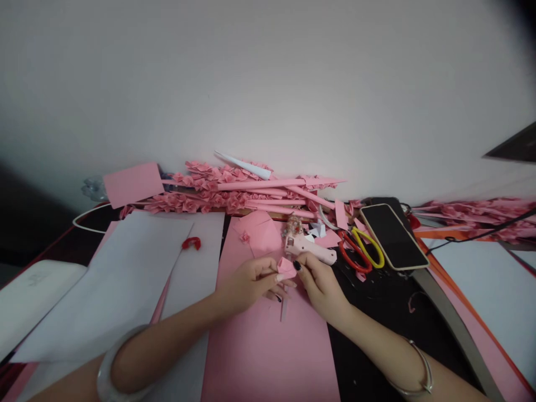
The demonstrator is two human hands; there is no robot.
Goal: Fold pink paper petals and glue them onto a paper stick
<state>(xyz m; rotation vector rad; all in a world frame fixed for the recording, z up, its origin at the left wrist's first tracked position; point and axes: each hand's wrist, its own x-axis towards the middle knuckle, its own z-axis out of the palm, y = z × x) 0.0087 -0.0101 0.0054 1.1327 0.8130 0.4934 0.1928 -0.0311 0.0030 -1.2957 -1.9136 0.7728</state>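
Note:
A small folded pink paper piece (286,268) is pinched between the thumb and fingers of my left hand (247,283). My right hand (324,287) has its thumb and fingertips pressed together at the right edge of the same piece. Just below my left fingers a thin pale strip (284,310) points down over the large pink sheet (272,357). Behind my hands lies a pale glue gun (312,248), with cut pink paper (262,231) to its left.
Pink paper flowers (196,198) and rolled pink sticks line the wall. Red scissors (355,254), yellow scissors (371,245) and a phone (393,234) lie to the right. White sheets (109,279) with a red item (191,243) spread left; more sheets (489,285) are far right.

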